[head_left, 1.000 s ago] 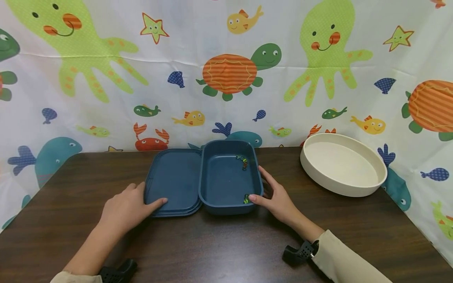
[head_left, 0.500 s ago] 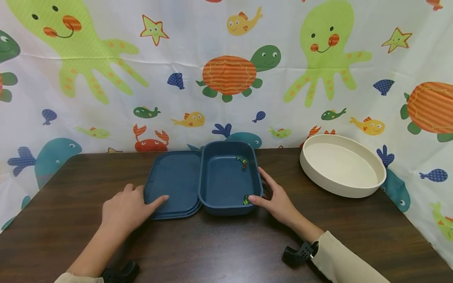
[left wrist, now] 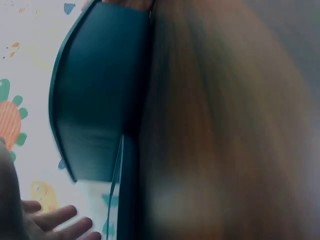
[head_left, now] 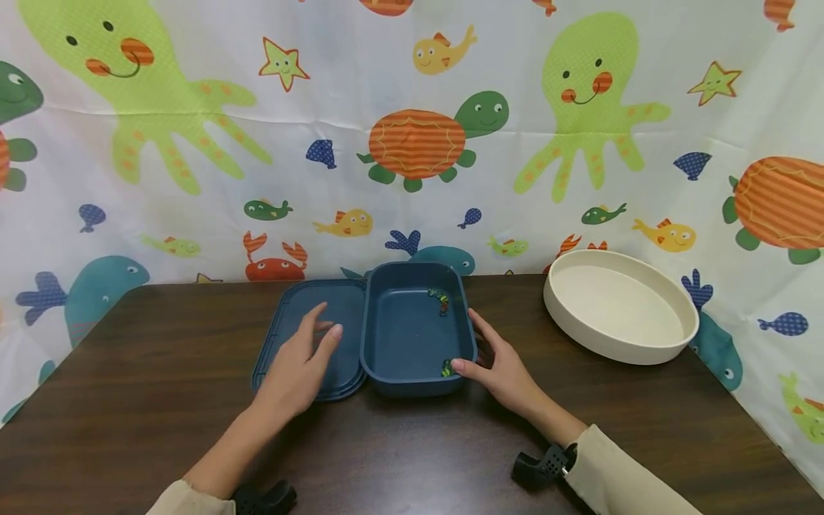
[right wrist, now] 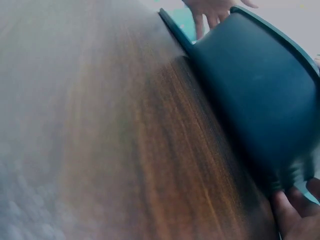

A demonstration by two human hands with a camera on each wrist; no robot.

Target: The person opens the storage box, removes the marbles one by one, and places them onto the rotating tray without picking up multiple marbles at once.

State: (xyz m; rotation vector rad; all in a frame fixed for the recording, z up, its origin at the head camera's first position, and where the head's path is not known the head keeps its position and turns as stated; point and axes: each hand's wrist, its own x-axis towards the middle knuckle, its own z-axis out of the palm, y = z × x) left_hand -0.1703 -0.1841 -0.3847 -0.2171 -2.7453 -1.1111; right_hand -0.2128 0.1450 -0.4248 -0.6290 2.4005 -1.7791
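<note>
A deep blue rectangular container (head_left: 412, 336) stands mid-table in the head view. Small shiny marble-like pieces (head_left: 443, 300), green, yellow and reddish, lie in it along its right side, with more at the front right corner. My right hand (head_left: 498, 368) grips that corner, thumb over the rim and fingers along the outer side. Directly left of the container lies a flat blue lid (head_left: 347, 307). Over the lid is my left hand (head_left: 292, 375), fingers spread and loosely bent, holding nothing. Its spread fingers also show beside the container wall (left wrist: 95, 90) in the left wrist view.
A round cream tray (head_left: 624, 307) with a low wall stands at the back right of the dark wooden table (head_left: 412, 458). Behind the table hangs a curtain (head_left: 412, 71) printed with sea animals. Black wrist camera mounts (head_left: 543, 463) sit on both wrists.
My left hand has left the lid's left edge and moved right, over the lid, with its fingers spreading. The right hand keeps its hold on the container. The head view has tilted up slightly.
</note>
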